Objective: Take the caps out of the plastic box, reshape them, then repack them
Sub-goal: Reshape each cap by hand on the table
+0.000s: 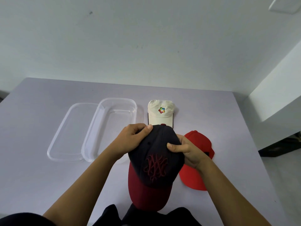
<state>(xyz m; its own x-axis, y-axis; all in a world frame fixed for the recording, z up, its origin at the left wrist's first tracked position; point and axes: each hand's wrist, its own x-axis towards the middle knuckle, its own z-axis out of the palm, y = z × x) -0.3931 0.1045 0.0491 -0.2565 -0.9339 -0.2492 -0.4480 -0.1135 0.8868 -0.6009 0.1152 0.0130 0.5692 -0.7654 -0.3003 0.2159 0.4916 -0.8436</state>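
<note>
Navy cap [156, 162] up off counter [48, 185], both hands clamped on crown: left hand [132, 141], right hand [185, 150]. Brim points at wearer; plastic box [91, 137] sits left, nearer left grip.

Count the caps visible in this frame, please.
3: a navy cap with a maroon brim held in both hands, a white cap behind it, and a red cap beside it on the table. None in the plastic box.

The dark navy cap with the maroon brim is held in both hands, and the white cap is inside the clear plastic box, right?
Not quite. Both hands, left hand and right hand, do hold the dark navy cap with the maroon brim, but the white cap lies on the table beside the clear plastic box, which is empty, as the head view shows.
</note>
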